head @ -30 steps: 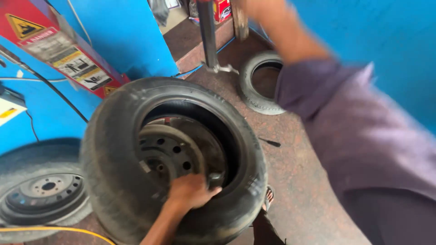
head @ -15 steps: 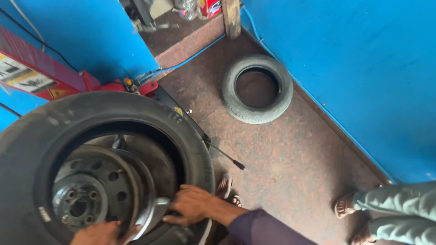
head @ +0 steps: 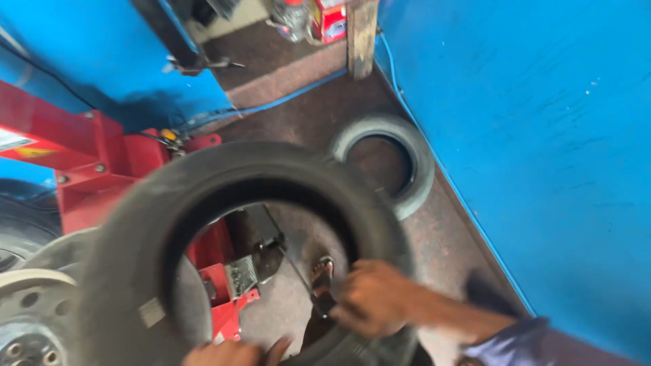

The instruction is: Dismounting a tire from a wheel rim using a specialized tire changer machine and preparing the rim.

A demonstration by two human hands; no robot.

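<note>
Large black tyre [head: 203,196] fills the lower left, held up and tilted, blurred — its open centre shows the floor and machine through it. Right hand [head: 369,298] at about 5 o'clock on the tyre, fingers curled tight over the inner bead edge, clenched on the rubber. Left hand [head: 234,354] at 6 o'clock, cut off by the bottom edge; knuckles touch the lower rim of the tyre, but whether it is closed around it cannot be told.

Bare steel wheel [head: 34,305] at 8 o'clock, just beside the tyre's outer edge, apart from the rubber ring. Red tyre machine [head: 102,166] at 10 o'clock, its frame running behind and under the tyre. A thin dark bar [head: 293,268] shows through the tyre's opening, slanting toward the right hand.

Smaller tyre [head: 380,163] lies flat on the floor at 1 o'clock, close to the blue wall [head: 529,135] on the right. Brown floor [head: 447,224] between big tyre and wall is a narrow strip — little side room there. A blue hose [head: 291,98] runs along the floor at 12 o'clock.
</note>
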